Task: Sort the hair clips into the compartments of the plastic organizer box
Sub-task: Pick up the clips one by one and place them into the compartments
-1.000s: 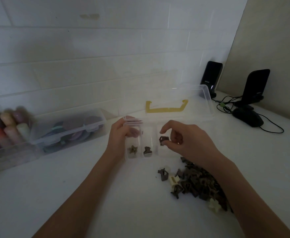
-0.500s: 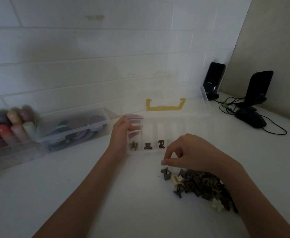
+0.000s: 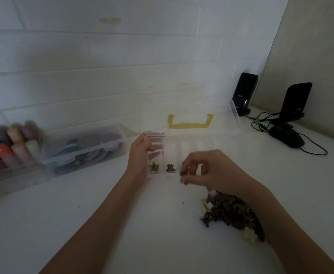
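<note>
Your table point(image 3: 83, 224): white, broad, carrying all listed below. Your organizer box point(image 3: 193, 147): clear plastic, lid open behind it, light and likely to slide, so your left hand point(image 3: 140, 155) is closed on its left end. Neighbouring storage box point(image 3: 87, 149) and speakers point(image 3: 245, 91) stand well apart, nothing obstructing. Your hair clips point(image 3: 231, 212): dark heap near your right wrist, small, stiff, light; probably best pinched across the body. One clip sits in each of the two leftmost compartments. Your right hand point(image 3: 207, 169): fingertips pinched together at the box's front edge, blurred; whether they hold a clip, I cannot tell.
</note>
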A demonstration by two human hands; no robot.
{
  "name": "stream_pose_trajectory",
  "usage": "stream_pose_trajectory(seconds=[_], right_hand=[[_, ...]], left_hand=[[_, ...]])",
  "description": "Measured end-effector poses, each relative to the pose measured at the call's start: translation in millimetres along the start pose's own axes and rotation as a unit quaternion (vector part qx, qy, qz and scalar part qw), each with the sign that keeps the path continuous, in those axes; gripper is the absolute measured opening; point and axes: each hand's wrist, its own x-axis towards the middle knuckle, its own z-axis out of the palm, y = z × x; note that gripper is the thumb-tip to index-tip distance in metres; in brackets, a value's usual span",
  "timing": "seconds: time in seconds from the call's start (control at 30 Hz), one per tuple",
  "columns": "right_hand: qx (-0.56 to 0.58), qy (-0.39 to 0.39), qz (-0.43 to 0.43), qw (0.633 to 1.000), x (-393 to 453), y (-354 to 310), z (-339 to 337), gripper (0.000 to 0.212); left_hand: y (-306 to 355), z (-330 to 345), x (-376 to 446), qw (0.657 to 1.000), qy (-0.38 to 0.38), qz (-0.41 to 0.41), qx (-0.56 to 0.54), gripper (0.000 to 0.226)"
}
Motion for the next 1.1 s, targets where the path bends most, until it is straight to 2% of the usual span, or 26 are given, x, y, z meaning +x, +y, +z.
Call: stream_pose_trajectory(seconds=[0.07, 0.1, 0.2, 0.3, 0.43, 0.57, 0.73, 0.83, 0.93, 1.03, 1.1], right_hand=[[0.006, 0.119, -0.015, 0.993, 1.8, 3.1, -0.7, 0.012], [-0.031, 0.168, -0.025, 0.985, 2.5, 5.4, -0.2, 0.012], [-0.163, 0.219, -0.044, 0.961, 2.7, 11.3, 4.2, 0.015], [-0.158, 0.199, -0.029, 0.967, 2.6, 14.3, 5.5, 0.024], [-0.071, 0.209, -0.007, 0.975, 1.8, 16.0, -7.4, 0.01], [0.035, 0.171, 0.009, 0.985, -0.9, 11.9, -17.6, 0.004], [-0.001, 0.065, -0.02, 0.998, -11.5, 15.6, -25.4, 0.003], [-0.035, 0.072, -0.047, 0.996, -25.2, 19.3, -27.9, 0.007], [-0.039, 0.098, -0.06, 0.993, -39.2, 20.2, -29.0, 0.013], [-0.013, 0.043, -0.033, 0.998, -45.8, 23.8, -24.1, 0.021], [-0.037, -0.008, -0.01, 0.999, -47.0, 27.4, -19.7, 0.024]], left_hand=[[-0.3, -0.7, 0.4, 1.0, -0.002, -0.004, -0.005, 0.043], [-0.5, -0.8, 0.4, 1.0, -0.004, -0.002, -0.003, 0.043], [0.3, -0.6, -0.7, 1.0, -0.009, 0.005, 0.002, 0.042], [-1.2, -1.5, 1.5, 1.0, -0.012, 0.005, -0.002, 0.042], [-2.0, -5.1, 4.4, 0.999, -0.031, -0.022, -0.023, 0.042], [0.7, -9.1, 5.8, 0.993, -0.076, -0.077, -0.05, 0.025], [1.6, -18.4, 9.4, 0.977, -0.138, -0.142, -0.084, 0.038], [2.1, -24.8, 12.2, 0.97, -0.175, -0.149, -0.084, 0.04], [0.6, -24.4, 12.2, 0.97, -0.163, -0.155, -0.095, 0.042], [-0.9, -19.5, 9.3, 0.971, -0.153, -0.147, -0.114, 0.046], [-2.7, -16.5, 7.4, 0.969, -0.158, -0.146, -0.125, 0.049]])
